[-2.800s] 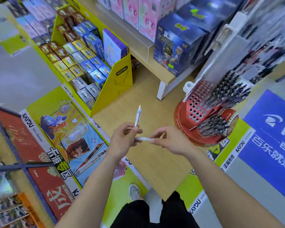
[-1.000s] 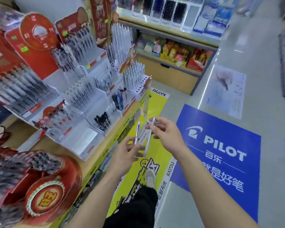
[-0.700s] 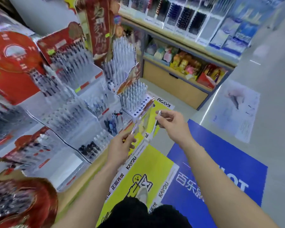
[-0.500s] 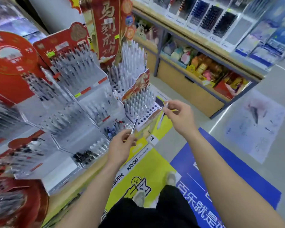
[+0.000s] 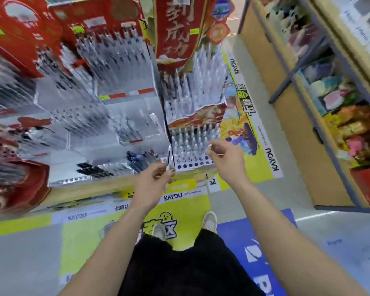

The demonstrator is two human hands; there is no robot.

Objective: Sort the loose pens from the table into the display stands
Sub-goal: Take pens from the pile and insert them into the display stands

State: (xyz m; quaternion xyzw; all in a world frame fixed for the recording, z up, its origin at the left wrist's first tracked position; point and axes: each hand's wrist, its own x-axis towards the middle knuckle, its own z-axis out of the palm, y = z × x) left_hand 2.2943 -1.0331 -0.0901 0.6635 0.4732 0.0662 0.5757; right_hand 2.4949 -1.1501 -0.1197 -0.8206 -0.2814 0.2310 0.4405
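My left hand (image 5: pixel 153 181) pinches a slim white pen (image 5: pixel 168 158) that points up, just left of a white display stand (image 5: pixel 190 161) with rows of holes and several white pens standing in it. My right hand (image 5: pixel 226 159) hovers over that stand's right front corner and pinches a second pen (image 5: pixel 209 146), of which only the tip shows past the fingers. The stand's front row of holes is open and dark.
More tiered pen stands (image 5: pixel 107 116) with clear and dark pens fill the wooden table at left. A red banner (image 5: pixel 175 33) hangs above. A wooden shelf unit (image 5: pixel 320 116) with coloured goods stands at right across the aisle. The picture is motion-blurred.
The view has swung from the card display to the pen stands. Both hands, each with a pen, have come up to the white perforated stand; the right hand now sits over its front corner.
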